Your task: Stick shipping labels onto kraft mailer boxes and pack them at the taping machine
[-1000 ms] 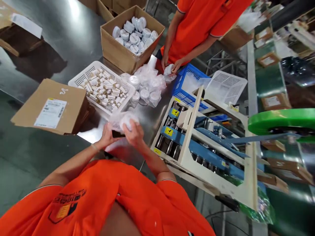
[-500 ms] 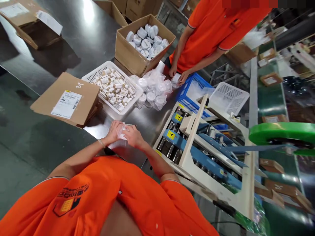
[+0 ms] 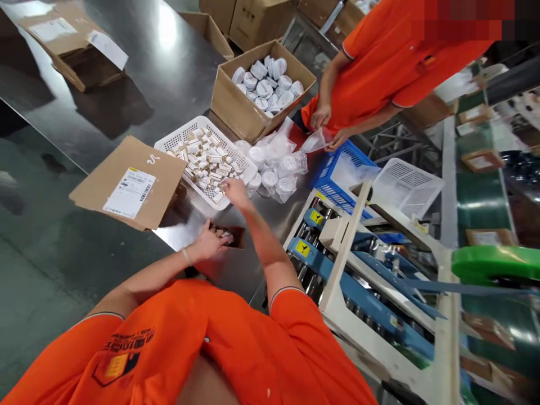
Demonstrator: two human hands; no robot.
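At the table's near edge, my left hand (image 3: 210, 242) curls over the left end of a small brown cardboard box (image 3: 239, 237). Something pale and wrapped shows by its fingertips, partly hidden. My right hand (image 3: 237, 194) reaches to the near right side of a white perforated basket (image 3: 169, 144), its fingertips pinched together among the contents. Small white bottles with gold-coloured parts (image 3: 206, 160) fill that basket. Whatever is between the right fingertips is too small to make out. Right of the basket lie white round tubs in clear plastic bags (image 3: 274, 166).
Flattened cardboard (image 3: 160, 180) with a label is stacked at left. Behind the basket stands a carton (image 3: 236, 112) of white round tubs. Across the table a co-worker's hands (image 3: 327, 126) hold a clear bag beside a blue crate (image 3: 337, 177). A roller machine (image 3: 333, 247) stands at right.
My hands have parted from the clear-wrapped thing they held together. My right hand has moved up to the basket; the left is now at the small box. The co-worker's bag hangs differently.
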